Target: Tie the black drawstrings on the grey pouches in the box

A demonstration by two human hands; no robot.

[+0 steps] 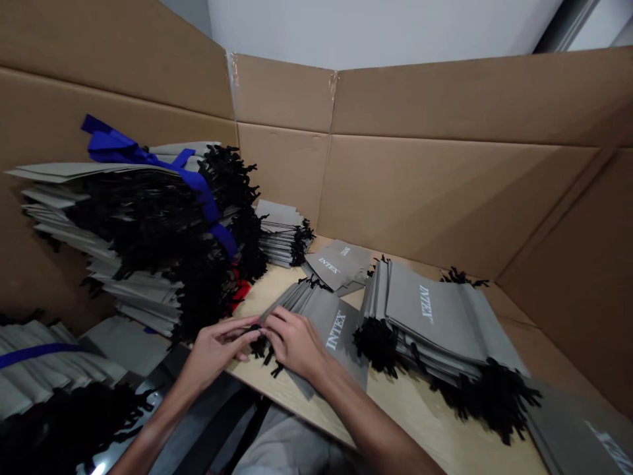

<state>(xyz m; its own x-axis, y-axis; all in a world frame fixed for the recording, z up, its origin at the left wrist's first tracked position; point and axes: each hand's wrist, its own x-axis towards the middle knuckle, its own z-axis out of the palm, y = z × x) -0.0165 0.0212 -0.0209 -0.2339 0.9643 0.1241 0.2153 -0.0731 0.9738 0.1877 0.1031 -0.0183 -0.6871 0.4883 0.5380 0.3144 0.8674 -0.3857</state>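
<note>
A fanned pile of grey pouches (341, 323), printed INTEX in white, lies on the pale wooden table in front of me. Black drawstrings (270, 359) stick out from its near edge. My left hand (220, 346) is closed, thumb and fingertips pinched on a black drawstring at the pile's left corner. Right beside it, my right hand (294, 340) rests over the pouches with its fingers bent, pinching at the same black drawstring. The fingertips meet there and partly hide the exact grip.
Stacked grey pouches (430, 303) stand to the right, loose ones (331, 264) behind. A tall bundle tied with blue ribbon (202, 191) rises at the left, a small stack (279, 231) beyond it. Cardboard walls (420, 198) enclose the wooden table (316, 419).
</note>
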